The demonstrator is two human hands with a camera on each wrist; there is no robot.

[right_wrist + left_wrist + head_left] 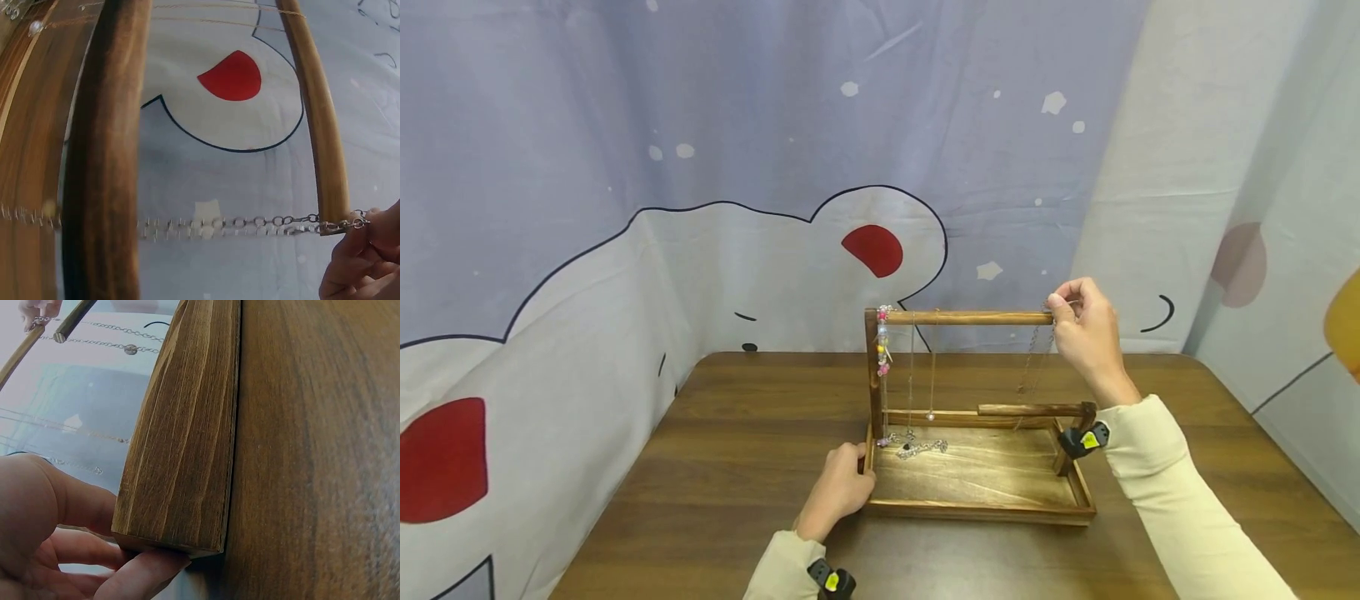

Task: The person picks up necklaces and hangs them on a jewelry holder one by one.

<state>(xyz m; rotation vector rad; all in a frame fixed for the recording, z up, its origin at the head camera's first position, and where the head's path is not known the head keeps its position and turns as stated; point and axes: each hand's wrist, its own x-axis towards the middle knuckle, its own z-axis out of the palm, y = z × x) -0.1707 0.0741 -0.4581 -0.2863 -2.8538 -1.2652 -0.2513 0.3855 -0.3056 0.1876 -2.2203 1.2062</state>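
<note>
A wooden jewelry stand has a tray base (pixel 977 510), a tall left post (pixel 874 367) and a high bar (pixel 985 318). My left hand (pixel 838 485) grips the tray's left end, thumb and fingers about its wooden corner (pixel 175 506) in the left wrist view. At the bar's free right end, my right hand (pixel 1088 333) pinches a silver chain necklace (pixel 250 223). The necklace loops over that end and hangs down in two strands behind the lower bar (pixel 1030 410). A small round pendant (pixel 130 349) shows on it in the left wrist view.
Toward the left of the high bar hang a colorful beaded strand (pixel 883 346) and two thin necklaces with small pendants (pixel 931 416). A silver chain (pixel 922 448) lies in the tray. The stand sits on a brown wooden table (pixel 737 442), with a patterned curtain (pixel 760 275) behind.
</note>
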